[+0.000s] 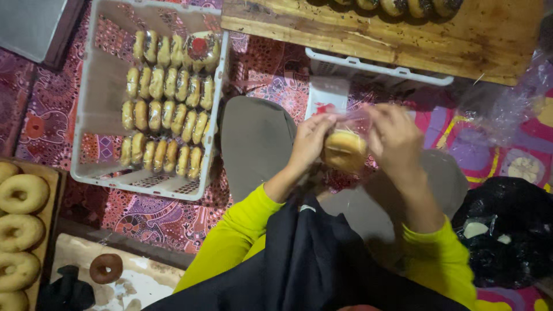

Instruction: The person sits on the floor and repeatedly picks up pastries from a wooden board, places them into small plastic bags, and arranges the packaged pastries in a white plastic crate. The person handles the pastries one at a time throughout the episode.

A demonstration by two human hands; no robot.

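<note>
My left hand [311, 140] and my right hand [395, 140] both grip a small clear plastic bag [351, 124] with a golden doughnut [344, 151] inside it, held above my lap. The left fingers pinch the bag's top left edge, the right fingers its top right edge. My sleeves are bright yellow-green.
A white plastic crate [92, 103] at the left holds rows of bagged doughnuts [167, 115]. A wooden board [403, 34] with doughnuts lies at the top. Plain doughnuts [20, 219] sit on a tray at far left. A black bag [507, 230] lies at right, loose clear bags [507, 109] above it.
</note>
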